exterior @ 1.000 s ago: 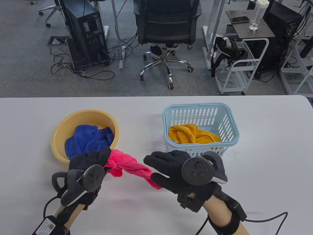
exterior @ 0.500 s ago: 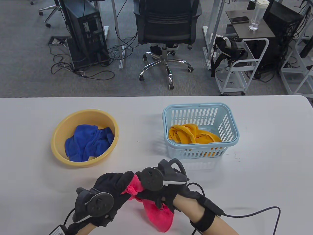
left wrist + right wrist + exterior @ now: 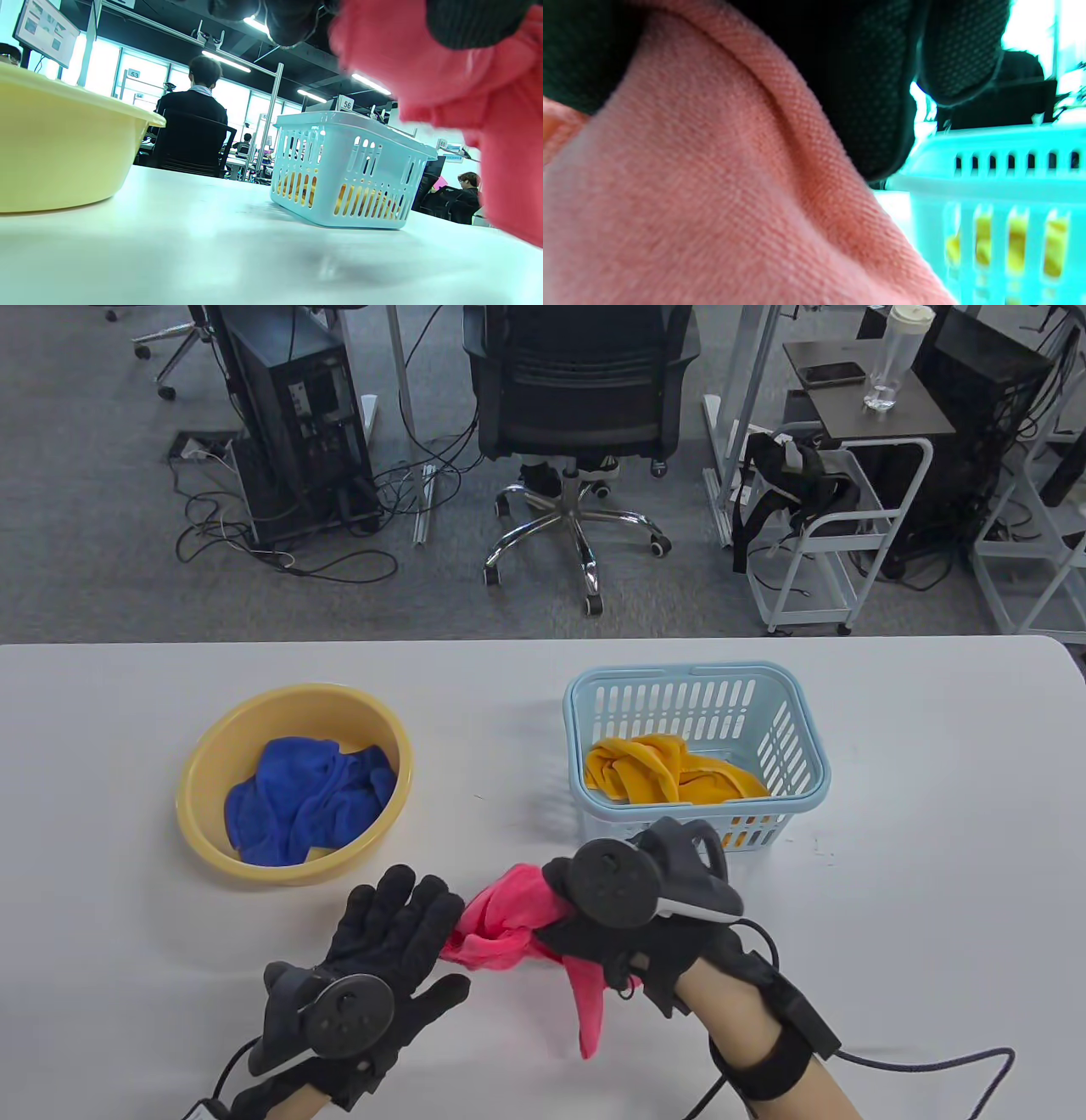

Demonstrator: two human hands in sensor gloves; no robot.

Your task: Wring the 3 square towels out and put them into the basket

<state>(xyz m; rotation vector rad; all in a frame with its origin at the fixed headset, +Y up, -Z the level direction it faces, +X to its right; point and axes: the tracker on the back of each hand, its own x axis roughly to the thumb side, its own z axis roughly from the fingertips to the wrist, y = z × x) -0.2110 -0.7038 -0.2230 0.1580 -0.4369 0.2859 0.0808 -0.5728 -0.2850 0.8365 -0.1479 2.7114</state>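
Observation:
My right hand grips a twisted pink towel just above the table, near the front; its tail hangs down by my wrist. The towel fills the right wrist view under my curled fingers. My left hand lies open with straight, spread fingers, its fingertips at the towel's left end. The pink towel hangs at the top right of the left wrist view. The light blue basket holds a yellow towel. A blue towel lies in the yellow basin.
The basket stands just beyond my right hand, the basin beyond my left. Both sit on a white table. An office chair, a computer tower and a cart stand on the floor behind it.
My left hand has let go of the pink towel and spread open. My right hand has carried the towel up and to the right, toward the basket.

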